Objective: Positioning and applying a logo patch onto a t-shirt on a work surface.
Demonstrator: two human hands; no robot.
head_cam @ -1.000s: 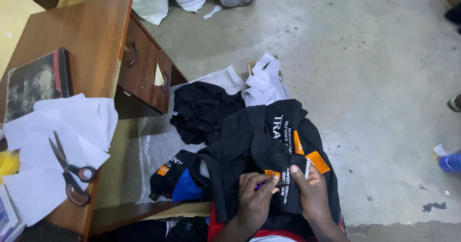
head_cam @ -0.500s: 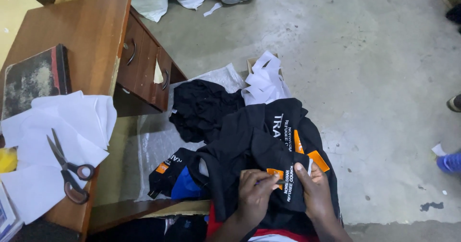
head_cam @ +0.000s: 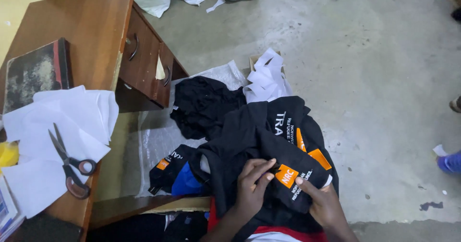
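Here both hands work on a black garment draped over the person's lap, above a pile of more dark clothing lying on a clear plastic sheet on the concrete floor. The left hand presses down on the cloth, its fingers curled with the tips touching the edge of an orange patch printed on the garment; its grip is closed lightly on a fold there. The right hand pinches the cloth just beside the same patch, thumb on top, grip closed on the fabric. A stack of white paper cutouts sits just beyond the garment. To the left stands a wooden bench with drawers, carrying white paper sheets, scissors and a dark book.
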